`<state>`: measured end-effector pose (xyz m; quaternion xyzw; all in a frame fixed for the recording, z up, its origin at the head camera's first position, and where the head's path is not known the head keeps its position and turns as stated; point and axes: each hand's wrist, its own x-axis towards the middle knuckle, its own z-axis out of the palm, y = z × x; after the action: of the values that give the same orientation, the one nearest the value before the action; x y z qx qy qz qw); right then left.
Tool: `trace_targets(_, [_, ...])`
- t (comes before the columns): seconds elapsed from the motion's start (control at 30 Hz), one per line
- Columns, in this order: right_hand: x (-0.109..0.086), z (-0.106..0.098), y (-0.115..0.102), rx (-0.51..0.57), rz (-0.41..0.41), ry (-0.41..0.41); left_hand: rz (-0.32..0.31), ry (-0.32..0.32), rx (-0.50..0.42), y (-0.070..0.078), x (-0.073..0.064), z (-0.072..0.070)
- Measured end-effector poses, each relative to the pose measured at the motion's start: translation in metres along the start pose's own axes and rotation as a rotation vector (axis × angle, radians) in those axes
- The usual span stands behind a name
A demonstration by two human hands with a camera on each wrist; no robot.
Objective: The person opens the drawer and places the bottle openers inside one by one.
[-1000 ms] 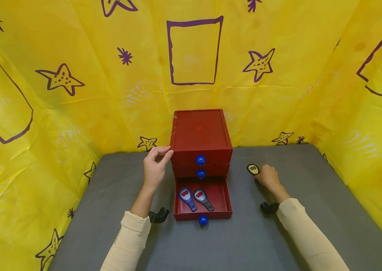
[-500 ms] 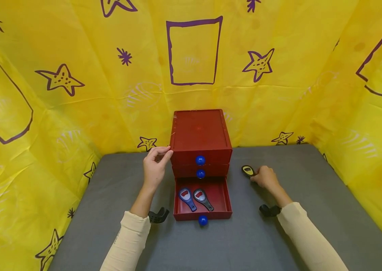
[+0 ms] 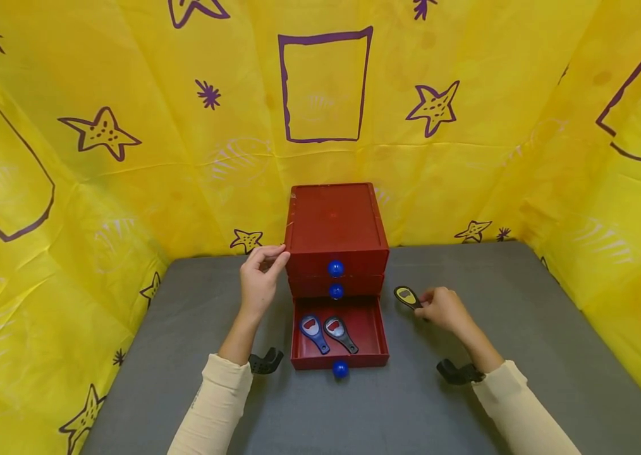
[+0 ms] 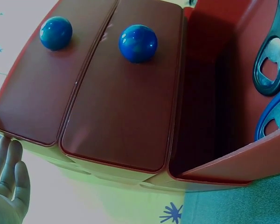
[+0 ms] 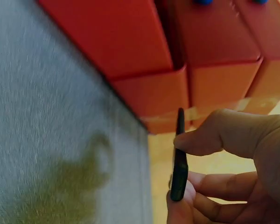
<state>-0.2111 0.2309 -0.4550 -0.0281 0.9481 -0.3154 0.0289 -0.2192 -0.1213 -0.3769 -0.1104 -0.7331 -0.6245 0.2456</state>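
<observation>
A black-and-yellow bottle opener is pinched between the thumb and fingers of my right hand, just right of the pulled-out bottom drawer. In the right wrist view the opener shows edge-on. Inside that drawer lie a blue bottle opener and a black one, side by side. My left hand touches the front left corner of the red drawer cabinet. From the left wrist, its fingers are nearly straight along the cabinet's side.
Two upper drawers are closed, each with a blue knob. Another blue knob sticks out from the open drawer's front. The cabinet stands on a grey table, with yellow patterned cloth behind and at both sides.
My right hand has carried the black-and-yellow bottle opener leftward and slightly nearer to me, closer to the open drawer. The left hand stays at the cabinet's corner.
</observation>
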Motion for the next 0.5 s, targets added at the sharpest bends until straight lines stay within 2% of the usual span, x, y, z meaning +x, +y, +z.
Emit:
trace_targets(0.27, [-0.023, 0.004, -0.018, 0.072, -0.058, -0.059, 0.015, 0.008, -0.004, -0.001, 0.000, 0.001])
trace_targets(0.5, [-0.031, 0.011, -0.039, 0.098, -0.094, -0.082, 0.017, 0.008, -0.020, -0.003, 0.000, 0.001])
